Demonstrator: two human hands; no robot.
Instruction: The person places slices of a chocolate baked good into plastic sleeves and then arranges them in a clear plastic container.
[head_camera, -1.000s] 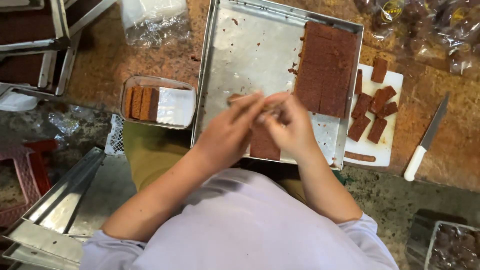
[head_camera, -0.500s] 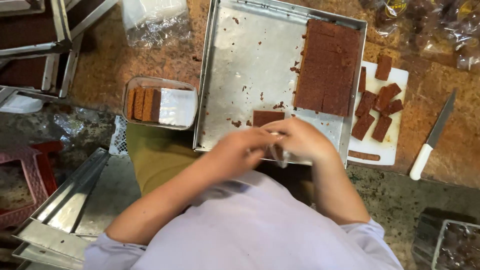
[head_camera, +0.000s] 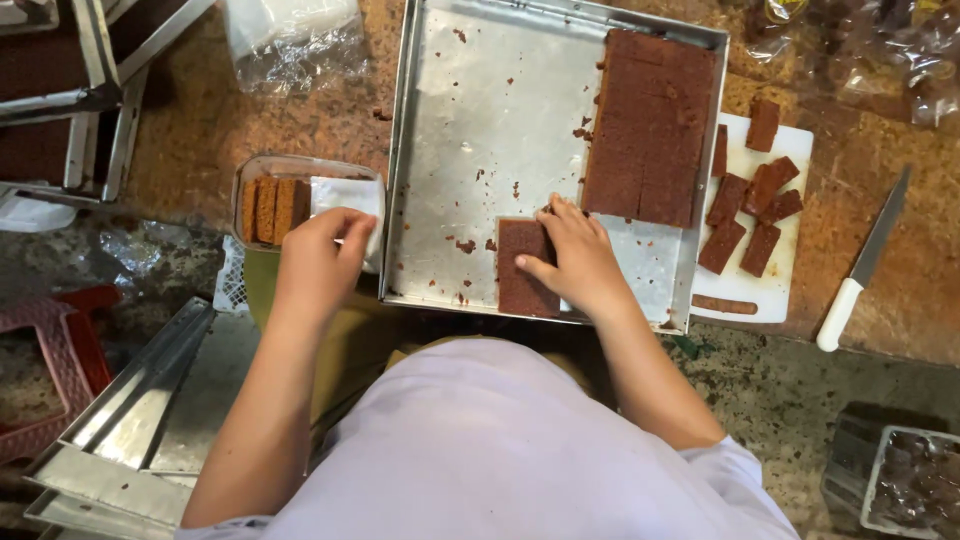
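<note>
brown cake slab (head_camera: 522, 265) under right hand (head_camera: 580, 262); left hand (head_camera: 315, 262) at container (head_camera: 300, 170)

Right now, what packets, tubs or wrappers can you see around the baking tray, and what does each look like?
Clear plastic tub: left of the metal tray, rectangular, holding brown cake slices; left hand on it.
Clear plastic bag: top left, crumpled, whitish.
Clear wrapped packets: top right, crinkled, dark contents.
Clear plastic container: bottom right, dark pieces inside.
No labels, signs or screens visible.
</note>
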